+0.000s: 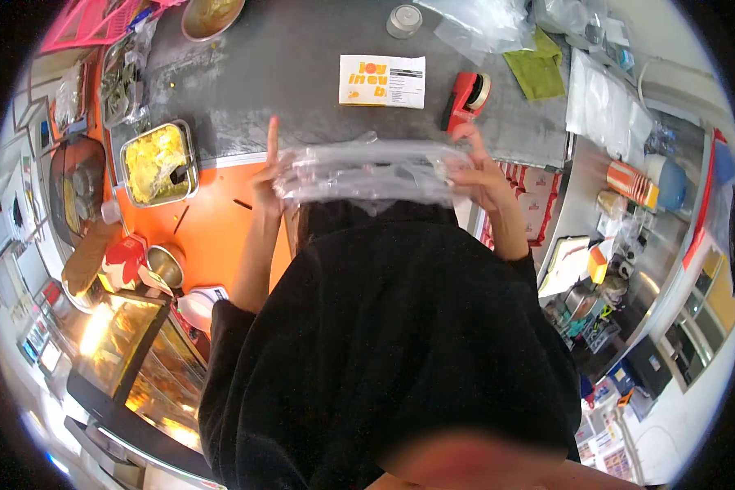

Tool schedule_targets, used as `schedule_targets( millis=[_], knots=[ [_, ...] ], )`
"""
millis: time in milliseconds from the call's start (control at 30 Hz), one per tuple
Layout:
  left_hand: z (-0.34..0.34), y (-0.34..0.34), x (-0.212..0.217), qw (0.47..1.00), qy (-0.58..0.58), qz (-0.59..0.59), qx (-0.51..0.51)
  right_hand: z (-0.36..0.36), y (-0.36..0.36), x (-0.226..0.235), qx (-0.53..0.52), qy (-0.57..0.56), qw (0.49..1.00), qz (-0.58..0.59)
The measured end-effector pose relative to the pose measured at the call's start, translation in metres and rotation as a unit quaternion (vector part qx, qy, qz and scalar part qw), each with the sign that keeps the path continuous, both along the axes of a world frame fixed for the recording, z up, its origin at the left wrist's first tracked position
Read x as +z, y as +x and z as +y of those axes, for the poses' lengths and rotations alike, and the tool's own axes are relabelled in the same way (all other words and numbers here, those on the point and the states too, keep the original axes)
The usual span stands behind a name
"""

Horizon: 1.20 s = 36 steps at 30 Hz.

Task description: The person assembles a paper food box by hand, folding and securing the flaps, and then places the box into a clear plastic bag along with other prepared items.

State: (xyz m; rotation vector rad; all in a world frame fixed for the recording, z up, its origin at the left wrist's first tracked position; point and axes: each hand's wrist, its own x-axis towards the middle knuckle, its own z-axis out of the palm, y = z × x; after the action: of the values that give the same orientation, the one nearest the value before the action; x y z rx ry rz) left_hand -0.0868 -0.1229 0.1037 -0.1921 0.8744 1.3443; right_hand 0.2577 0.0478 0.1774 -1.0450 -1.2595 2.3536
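Note:
A see-through plastic bag (pixel 359 173) is stretched sideways between my hands, level with the front edge of the grey worktop. My left hand (pixel 269 178) grips its left end, index finger pointing up. At the other end my right hand (pixel 483 173) pinches the plastic, with the index finger raised and bent. Whether anything lies inside the folded plastic, I cannot tell. Just beyond my right hand is a red tape dispenser (pixel 463 100) with a roll of tape. A printed white and orange paper (pixel 382 82) lies flat on the worktop past the bag.
The grey worktop (pixel 269 82) carries a metal bowl (pixel 212 16), a round can (pixel 403 21), a green cloth (pixel 536 65) and plastic bags (pixel 486 24). On the left, a metal tray (pixel 194 175) holds yellow food, above an orange surface (pixel 229 220). A lit glass food cabinet (pixel 143 359) stands lower left.

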Motion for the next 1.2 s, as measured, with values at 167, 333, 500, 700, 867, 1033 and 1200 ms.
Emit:
schedule_targets(
  millis=[167, 333, 500, 700, 867, 1033, 1200],
  knots=[
    [0.034, -0.011, -0.114, 0.668, 0.116, 0.649, -0.345, 0.011, -0.018, -0.081, 0.128, 0.577, 0.741, -0.318],
    [0.072, 0.054, -0.056, 0.453, -0.042, 0.766, -0.455, -0.011, -0.046, -0.123, 0.181, 0.521, 0.573, -0.606],
    [0.085, 0.069, -0.051, 0.462, -0.073, 0.73, -0.498, 0.061, -0.119, -0.136, 0.041, 0.624, 0.676, -0.391],
    [0.077, 0.056, -0.064, 0.445, -0.036, 0.726, -0.524, 0.092, -0.164, -0.149, 0.234, 0.695, 0.558, -0.388],
    [0.069, 0.033, -0.084, 0.517, -0.018, 0.738, -0.434, 0.081, -0.179, -0.03, 0.176, 0.626, 0.689, -0.32],
    [0.065, -0.006, -0.145, 0.531, 0.222, 0.735, -0.359, 0.026, -0.18, -0.034, 0.131, 0.54, 0.831, -0.006],
    [0.079, -0.017, -0.092, 0.705, 0.092, 0.613, -0.344, 0.0, -0.136, -0.141, 0.119, 0.606, 0.769, -0.165]
  ],
)
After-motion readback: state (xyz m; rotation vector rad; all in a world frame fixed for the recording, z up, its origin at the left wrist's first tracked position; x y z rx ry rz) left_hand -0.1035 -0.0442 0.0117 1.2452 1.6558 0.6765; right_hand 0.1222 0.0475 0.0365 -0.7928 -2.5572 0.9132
